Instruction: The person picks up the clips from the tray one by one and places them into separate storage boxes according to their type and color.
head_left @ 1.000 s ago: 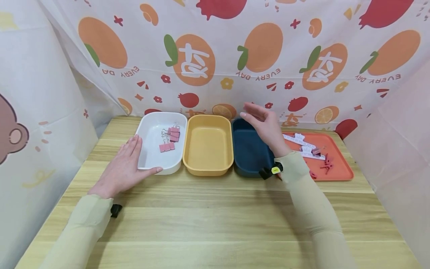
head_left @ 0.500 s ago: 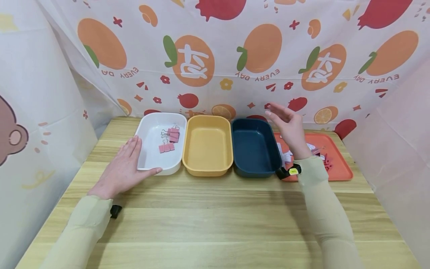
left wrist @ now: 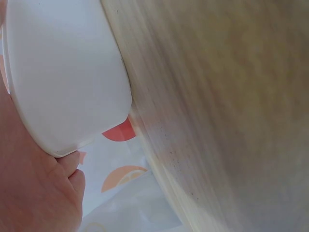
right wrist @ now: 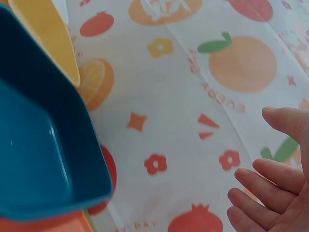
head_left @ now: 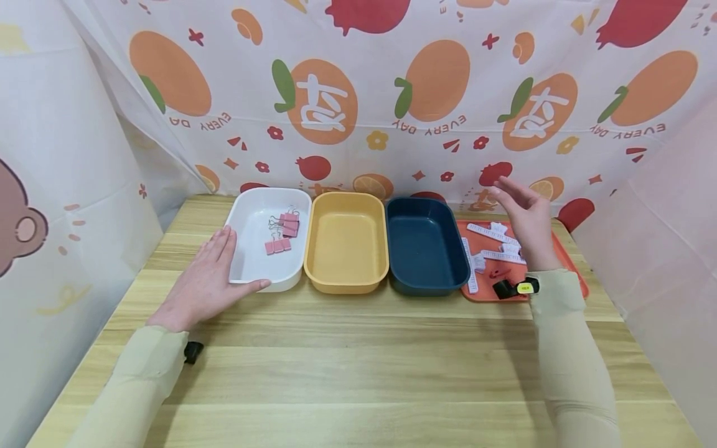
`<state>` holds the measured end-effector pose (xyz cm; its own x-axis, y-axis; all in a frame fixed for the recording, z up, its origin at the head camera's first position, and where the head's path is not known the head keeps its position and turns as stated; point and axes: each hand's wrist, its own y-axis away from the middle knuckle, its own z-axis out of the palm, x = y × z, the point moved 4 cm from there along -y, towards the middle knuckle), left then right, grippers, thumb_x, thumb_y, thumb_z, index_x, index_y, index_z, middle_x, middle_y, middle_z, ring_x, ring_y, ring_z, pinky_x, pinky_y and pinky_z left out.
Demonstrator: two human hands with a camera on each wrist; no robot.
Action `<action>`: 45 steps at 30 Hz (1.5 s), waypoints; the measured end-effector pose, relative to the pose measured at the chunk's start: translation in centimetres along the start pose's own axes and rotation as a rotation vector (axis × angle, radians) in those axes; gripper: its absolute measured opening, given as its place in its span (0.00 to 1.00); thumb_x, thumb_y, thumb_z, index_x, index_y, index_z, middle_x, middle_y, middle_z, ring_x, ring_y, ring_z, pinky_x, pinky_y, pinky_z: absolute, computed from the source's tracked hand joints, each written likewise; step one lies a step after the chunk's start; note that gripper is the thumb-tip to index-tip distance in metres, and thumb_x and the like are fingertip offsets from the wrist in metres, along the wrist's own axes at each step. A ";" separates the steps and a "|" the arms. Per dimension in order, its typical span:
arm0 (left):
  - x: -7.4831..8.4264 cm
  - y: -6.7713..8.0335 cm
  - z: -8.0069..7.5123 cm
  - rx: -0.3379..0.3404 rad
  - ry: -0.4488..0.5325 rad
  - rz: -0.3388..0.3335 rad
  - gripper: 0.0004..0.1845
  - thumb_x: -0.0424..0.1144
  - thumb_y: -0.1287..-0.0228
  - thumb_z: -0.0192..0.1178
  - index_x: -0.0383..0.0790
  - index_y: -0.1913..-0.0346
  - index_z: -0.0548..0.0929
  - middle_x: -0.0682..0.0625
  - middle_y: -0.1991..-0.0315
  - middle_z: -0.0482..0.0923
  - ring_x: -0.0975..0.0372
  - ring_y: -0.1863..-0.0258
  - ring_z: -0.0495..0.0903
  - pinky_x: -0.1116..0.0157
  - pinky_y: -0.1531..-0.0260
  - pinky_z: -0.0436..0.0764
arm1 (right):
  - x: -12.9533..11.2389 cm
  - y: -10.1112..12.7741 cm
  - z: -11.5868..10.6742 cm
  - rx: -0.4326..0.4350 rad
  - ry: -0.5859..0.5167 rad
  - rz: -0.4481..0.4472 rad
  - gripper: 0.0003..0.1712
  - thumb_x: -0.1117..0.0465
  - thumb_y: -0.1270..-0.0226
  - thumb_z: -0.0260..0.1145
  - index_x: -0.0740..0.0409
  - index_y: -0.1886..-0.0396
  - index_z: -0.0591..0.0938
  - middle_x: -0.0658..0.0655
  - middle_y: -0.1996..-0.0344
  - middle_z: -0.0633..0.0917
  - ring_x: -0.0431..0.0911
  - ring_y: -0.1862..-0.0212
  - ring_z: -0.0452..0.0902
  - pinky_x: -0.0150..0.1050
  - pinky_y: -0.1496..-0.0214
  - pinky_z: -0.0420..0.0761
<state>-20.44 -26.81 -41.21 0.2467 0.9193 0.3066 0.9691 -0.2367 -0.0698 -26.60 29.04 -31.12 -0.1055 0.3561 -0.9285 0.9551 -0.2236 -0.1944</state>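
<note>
My left hand rests against the near left corner of the white bin, fingers along its left side and thumb at its front. In the left wrist view that hand touches the bin's outer wall. Pink binder clips lie inside the bin. My right hand hangs in the air over the orange tray, fingers extended, thumb apart, holding nothing. On the tray lie several white ruler clips and a small red clip. The hand and forearm hide the tray's right part.
Between the white bin and the tray stand a yellow bin and a dark blue bin, side by side on the wooden table. A fruit-print cloth hangs close behind them.
My right hand has moved right, from above the dark blue bin to above the orange tray, uncovering the bin and the tray's left part. The left hand has stayed in place.
</note>
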 end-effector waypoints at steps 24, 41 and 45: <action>-0.1 0.0 0.1 0.016 -0.016 0.008 0.66 0.75 0.39 0.57 0.26 0.21 0.39 0.32 0.20 0.34 0.41 0.21 0.37 0.45 0.24 0.38 | 5.4 -0.2 -6.0 0.065 0.104 0.257 0.44 0.34 0.33 0.66 0.45 0.22 0.69 0.52 0.27 0.72 0.48 0.26 0.62 0.49 0.24 0.61; 0.0 0.1 0.2 0.016 -0.016 0.006 0.67 0.75 0.39 0.57 0.26 0.21 0.39 0.32 0.20 0.34 0.41 0.21 0.36 0.45 0.24 0.38 | 11.1 -0.6 -8.8 0.035 0.174 0.415 0.56 0.30 0.35 0.65 0.54 0.18 0.57 0.61 0.21 0.59 0.59 0.23 0.53 0.58 0.24 0.58; 0.0 0.1 0.2 0.012 -0.016 0.011 0.67 0.75 0.39 0.58 0.26 0.21 0.39 0.31 0.20 0.34 0.40 0.21 0.37 0.45 0.24 0.39 | 12.0 -0.3 -9.0 -0.006 0.194 0.445 0.57 0.31 0.35 0.65 0.56 0.17 0.55 0.63 0.21 0.57 0.60 0.24 0.54 0.59 0.25 0.60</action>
<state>-20.39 -26.75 -41.35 0.2568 0.9219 0.2902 0.9664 -0.2428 -0.0842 -25.70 41.56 -39.31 0.3661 0.3898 -0.8450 0.8976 -0.3874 0.2102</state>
